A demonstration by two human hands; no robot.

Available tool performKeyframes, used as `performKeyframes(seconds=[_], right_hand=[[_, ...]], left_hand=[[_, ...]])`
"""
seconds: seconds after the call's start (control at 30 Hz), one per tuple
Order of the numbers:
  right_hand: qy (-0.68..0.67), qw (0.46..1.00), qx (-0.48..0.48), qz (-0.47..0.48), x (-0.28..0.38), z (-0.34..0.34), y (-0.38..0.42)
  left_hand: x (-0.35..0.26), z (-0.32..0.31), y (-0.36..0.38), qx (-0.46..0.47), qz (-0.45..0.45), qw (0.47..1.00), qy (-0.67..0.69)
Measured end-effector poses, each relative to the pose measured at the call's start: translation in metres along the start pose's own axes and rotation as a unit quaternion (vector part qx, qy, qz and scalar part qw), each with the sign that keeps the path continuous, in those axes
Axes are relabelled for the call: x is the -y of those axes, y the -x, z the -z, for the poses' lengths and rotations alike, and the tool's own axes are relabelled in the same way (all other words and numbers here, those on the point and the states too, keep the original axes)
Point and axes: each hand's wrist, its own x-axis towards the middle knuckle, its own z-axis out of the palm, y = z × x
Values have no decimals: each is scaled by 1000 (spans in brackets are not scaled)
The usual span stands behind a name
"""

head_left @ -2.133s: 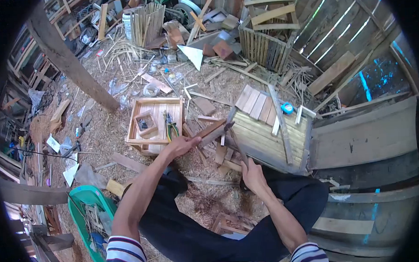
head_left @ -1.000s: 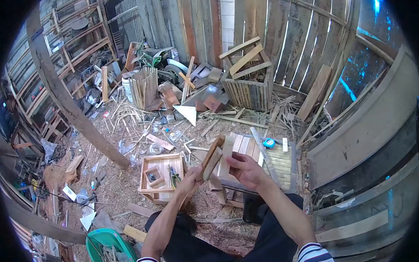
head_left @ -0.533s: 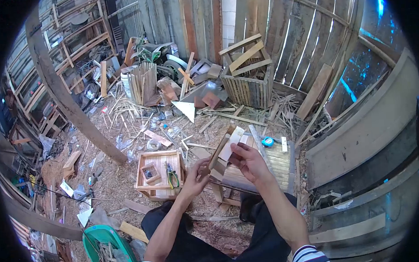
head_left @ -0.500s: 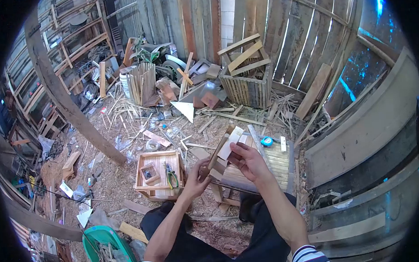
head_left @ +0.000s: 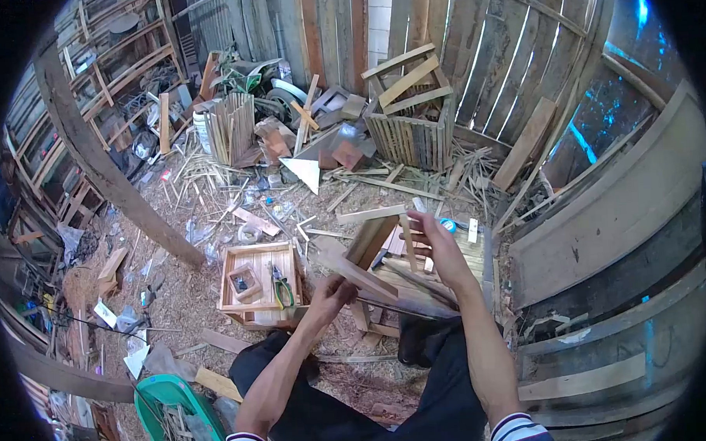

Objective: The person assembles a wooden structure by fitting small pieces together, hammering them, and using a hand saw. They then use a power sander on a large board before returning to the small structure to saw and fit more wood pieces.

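Observation:
A small wooden frame (head_left: pixel 373 241) made of joined boards is held tilted above a slatted wooden bench (head_left: pixel 467 255). My left hand (head_left: pixel 334 293) is closed around its lower left corner. Beside the frame's right-hand strip is my right hand (head_left: pixel 441 248), fingers spread; whether the fingertips touch the wood is unclear. A blue tape measure (head_left: pixel 447 225) lies on the bench behind my right hand, near a short pale wood piece (head_left: pixel 472 230).
Left of the bench, a wooden crate (head_left: pixel 225 291) holds green-handled pliers (head_left: pixel 282 291) and a small wooden frame. A green plastic tub (head_left: pixel 148 418) stands lower left. A slanted post (head_left: pixel 127 197) rises at left; wood scraps litter the floor.
The held frame has turned, so its open middle now shows. My right hand has opened its fingers and moved slightly right. The whole view has shifted a little.

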Motion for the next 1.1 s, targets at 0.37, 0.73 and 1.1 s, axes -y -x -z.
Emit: performKeyframes(seconds=[0.37, 0.73, 1.1], right_hand=[[-33, 980, -186, -64, -2, -22, 0], [100, 968, -222, 58, -26, -22, -3], [373, 920, -47, -111, -99, 0, -10]], left_hand=[[-27, -24, 9, 40, -49, 980, -190], [4, -23, -5, -64, -17, 976, -207], [2, 17, -6, -120, 78, 970, -197]])
